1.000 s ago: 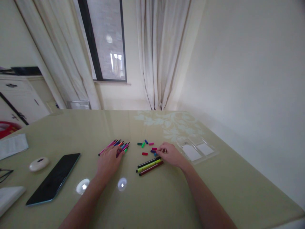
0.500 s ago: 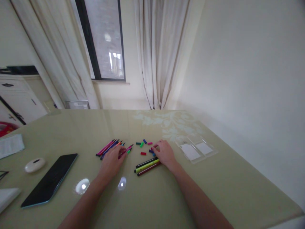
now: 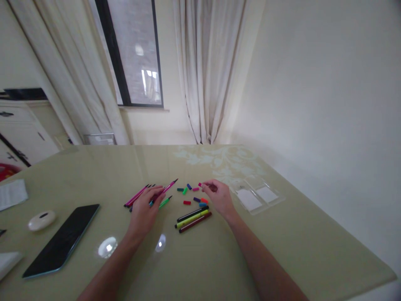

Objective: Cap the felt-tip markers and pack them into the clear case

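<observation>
My left hand (image 3: 149, 207) is closed on a pink marker (image 3: 171, 184), its bare dark tip pointing up and to the right. Beneath and behind that hand lie several uncapped markers, among them a magenta marker (image 3: 136, 195) and a green marker (image 3: 165, 202), partly covered by my fingers. My right hand (image 3: 219, 195) pinches a small pink marker cap (image 3: 200, 184) just above the table. Loose caps in several colours, such as a red cap (image 3: 187, 202) and an orange cap (image 3: 204, 200), are scattered between the hands. Below them, three capped markers (image 3: 193, 219) rest side by side.
A clear plastic case (image 3: 266, 205) lies open to the right. On the left are a black tablet (image 3: 62, 240), a white oval object (image 3: 42, 220) and some paper (image 3: 13, 195). The glossy table (image 3: 200, 267) runs up to the curtain and wall.
My left hand has raised the pink marker off the pile. My right hand has lifted a pink cap from among the loose caps, uncovering the orange cap and the ends of the capped markers.
</observation>
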The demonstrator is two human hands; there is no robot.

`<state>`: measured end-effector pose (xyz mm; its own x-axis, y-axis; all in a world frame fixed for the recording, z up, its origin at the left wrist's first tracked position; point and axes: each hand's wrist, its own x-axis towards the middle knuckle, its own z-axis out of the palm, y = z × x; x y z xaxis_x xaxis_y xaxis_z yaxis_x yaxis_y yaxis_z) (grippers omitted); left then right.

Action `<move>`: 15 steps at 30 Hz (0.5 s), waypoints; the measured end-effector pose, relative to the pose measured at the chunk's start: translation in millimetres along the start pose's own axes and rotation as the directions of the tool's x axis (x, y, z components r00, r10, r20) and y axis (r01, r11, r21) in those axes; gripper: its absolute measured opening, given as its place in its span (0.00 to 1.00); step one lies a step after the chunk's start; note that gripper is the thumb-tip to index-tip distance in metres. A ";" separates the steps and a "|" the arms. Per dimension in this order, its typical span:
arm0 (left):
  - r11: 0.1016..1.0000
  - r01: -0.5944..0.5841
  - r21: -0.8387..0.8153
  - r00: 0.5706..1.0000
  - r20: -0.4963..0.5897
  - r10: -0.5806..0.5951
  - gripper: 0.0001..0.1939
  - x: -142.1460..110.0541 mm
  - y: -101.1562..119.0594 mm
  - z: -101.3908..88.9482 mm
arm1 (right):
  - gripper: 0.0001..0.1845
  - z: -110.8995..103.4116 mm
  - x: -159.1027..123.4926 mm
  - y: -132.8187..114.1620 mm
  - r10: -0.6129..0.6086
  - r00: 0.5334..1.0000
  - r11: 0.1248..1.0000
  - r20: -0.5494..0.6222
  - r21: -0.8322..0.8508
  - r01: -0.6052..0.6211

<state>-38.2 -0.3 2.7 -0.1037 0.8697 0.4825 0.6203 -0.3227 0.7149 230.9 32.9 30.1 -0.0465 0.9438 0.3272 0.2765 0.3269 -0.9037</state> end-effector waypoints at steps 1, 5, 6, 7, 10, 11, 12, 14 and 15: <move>0.999 -0.014 -0.045 1.000 -0.005 0.014 0.17 -0.7 4.8 0.5 | 0.13 -2.1 -1.4 -4.0 -0.007 1.000 0.999 0.012 0.050 0.007; 0.989 -0.092 -0.116 0.995 0.030 0.096 0.15 -5.6 22.1 4.2 | 0.11 -7.1 -6.6 -15.0 -0.040 0.997 0.984 0.063 0.174 0.028; 0.986 -0.116 -0.119 0.992 0.036 0.121 0.14 -6.7 24.5 5.1 | 0.11 -7.6 -7.3 -16.4 -0.046 0.996 0.979 0.070 0.200 0.031; 0.983 -0.137 -0.119 0.989 0.036 0.142 0.13 -7.6 26.1 6.0 | 0.11 -7.8 -7.8 -17.4 -0.047 0.996 0.974 0.076 0.223 0.029; 0.978 -0.172 -0.115 0.984 0.025 0.176 0.12 -8.6 26.8 7.4 | 0.11 -7.7 -8.4 -19.0 -0.037 0.995 0.964 0.097 0.266 0.010; 0.978 -0.177 -0.114 0.983 0.025 0.181 0.11 -8.7 26.6 7.6 | 0.12 -7.4 -8.6 -19.3 -0.029 0.994 0.962 0.104 0.273 0.000; 0.977 -0.182 -0.114 0.982 0.025 0.186 0.11 -8.6 26.4 7.6 | 0.12 -7.2 -8.7 -19.6 -0.023 0.994 0.961 0.111 0.278 -0.008; 0.975 -0.190 -0.118 0.980 0.029 0.195 0.10 -8.4 26.7 7.6 | 0.13 -6.6 -9.0 -20.0 -0.014 0.993 0.960 0.121 0.280 -0.020; 0.974 -0.192 -0.119 0.980 0.032 0.197 0.10 -8.4 27.0 7.5 | 0.13 -6.4 -9.1 -20.1 -0.012 0.992 0.961 0.127 0.276 -0.024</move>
<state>-14.7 -13.5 14.2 0.0455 0.8007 0.5974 0.5317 -0.5256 0.6641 231.9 17.4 47.1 -0.1710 0.9384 0.3002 0.0016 0.3049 -0.9524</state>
